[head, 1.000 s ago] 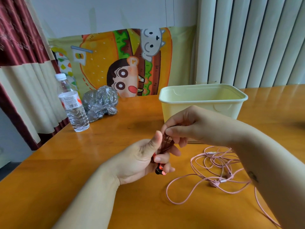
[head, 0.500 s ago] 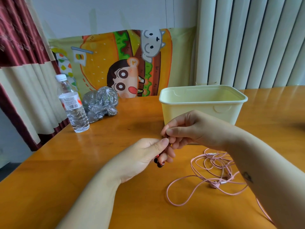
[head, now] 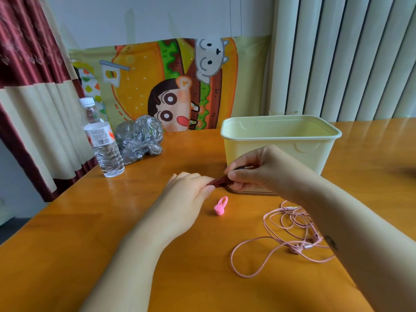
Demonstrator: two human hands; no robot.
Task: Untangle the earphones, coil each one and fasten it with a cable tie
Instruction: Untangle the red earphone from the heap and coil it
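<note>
A dark red coiled earphone (head: pixel 221 183) stretches sideways between my two hands, just above the table and in front of the tub. My left hand (head: pixel 188 199) grips its left end with curled fingers. My right hand (head: pixel 256 171) pinches its right end, and the metal plug (head: pixel 246 168) pokes out by the fingers. A small pink rabbit-shaped cable tie (head: pixel 220 206) lies on the table below the hands. The pink earphone (head: pixel 290 233) lies loose and tangled at the right, partly hidden under my right forearm.
A pale yellow plastic tub (head: pixel 281 134) stands right behind my hands. At the back left are a water bottle (head: pixel 102 140) and a crumpled grey plastic bag (head: pixel 139 138). The wooden table (head: pixel 67 233) drops off at its left edge.
Both hands have moved forward and down toward the tub, and the red coil now lies stretched sideways between them. The pink cable tie, hidden before, now shows on the table.
</note>
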